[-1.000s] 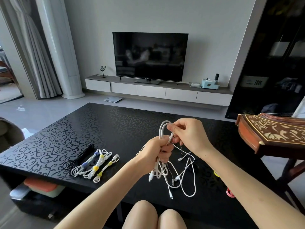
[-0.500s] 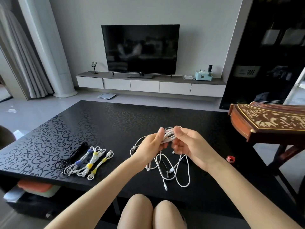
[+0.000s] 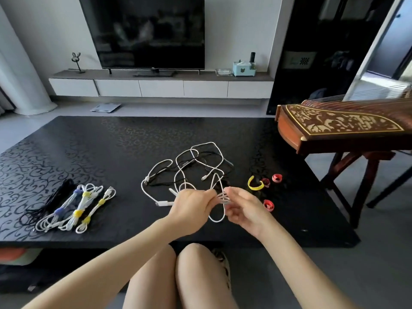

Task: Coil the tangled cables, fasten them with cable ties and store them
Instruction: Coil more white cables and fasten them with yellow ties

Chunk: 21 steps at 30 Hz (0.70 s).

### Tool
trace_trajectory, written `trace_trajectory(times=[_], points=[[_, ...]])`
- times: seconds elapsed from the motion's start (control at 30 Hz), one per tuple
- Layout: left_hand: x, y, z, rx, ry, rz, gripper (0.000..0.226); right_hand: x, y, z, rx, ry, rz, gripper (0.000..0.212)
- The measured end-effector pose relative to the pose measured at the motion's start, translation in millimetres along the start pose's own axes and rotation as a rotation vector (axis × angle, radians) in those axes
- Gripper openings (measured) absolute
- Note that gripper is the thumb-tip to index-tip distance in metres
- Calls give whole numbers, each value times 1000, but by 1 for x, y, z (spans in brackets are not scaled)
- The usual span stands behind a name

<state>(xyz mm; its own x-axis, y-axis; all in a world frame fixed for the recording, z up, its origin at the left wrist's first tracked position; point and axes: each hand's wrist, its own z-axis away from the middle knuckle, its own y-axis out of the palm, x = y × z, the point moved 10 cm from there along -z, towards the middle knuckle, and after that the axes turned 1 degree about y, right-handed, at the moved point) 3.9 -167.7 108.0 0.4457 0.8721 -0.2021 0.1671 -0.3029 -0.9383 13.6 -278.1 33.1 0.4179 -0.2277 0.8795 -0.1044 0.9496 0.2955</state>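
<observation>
A tangle of white and black cables (image 3: pixel 196 166) lies spread on the black patterned table (image 3: pixel 111 148). My left hand (image 3: pixel 191 206) and my right hand (image 3: pixel 240 208) both pinch a folded bunch of white cable (image 3: pixel 223 198) between them, low over the table's near edge; a loop hangs below. At the left lie several coiled cables (image 3: pixel 75 208) bound with blue and yellow ties, beside a black bundle (image 3: pixel 49 201). A yellow tie (image 3: pixel 255 183) and three red ties (image 3: pixel 277 177) sit to the right of the tangle.
A wooden zither (image 3: pixel 343 126) on a stand juts over the table's right end. Beyond the table are a TV (image 3: pixel 147 30) on a low cabinet and a scale (image 3: pixel 106 107) on the floor. My knees are under the near edge.
My hands came down from chest height toward the table's near edge. The view tilted down, and the cable loops now lie spread on the table instead of hanging.
</observation>
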Motion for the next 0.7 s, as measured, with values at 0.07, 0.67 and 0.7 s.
trace_trajectory(times=[0.07, 0.67, 0.7], points=[[16, 7, -7, -16, -143, 72, 35, 8, -36, -10, -131, -112, 136, 21], [66, 68, -58, 14, -784, 1266, 37, 87, -122, -102, -501, -486, 1324, 15], [64, 74, -64, 17, -794, 1282, 37, 92, -137, -99, -478, -438, 1055, 14]])
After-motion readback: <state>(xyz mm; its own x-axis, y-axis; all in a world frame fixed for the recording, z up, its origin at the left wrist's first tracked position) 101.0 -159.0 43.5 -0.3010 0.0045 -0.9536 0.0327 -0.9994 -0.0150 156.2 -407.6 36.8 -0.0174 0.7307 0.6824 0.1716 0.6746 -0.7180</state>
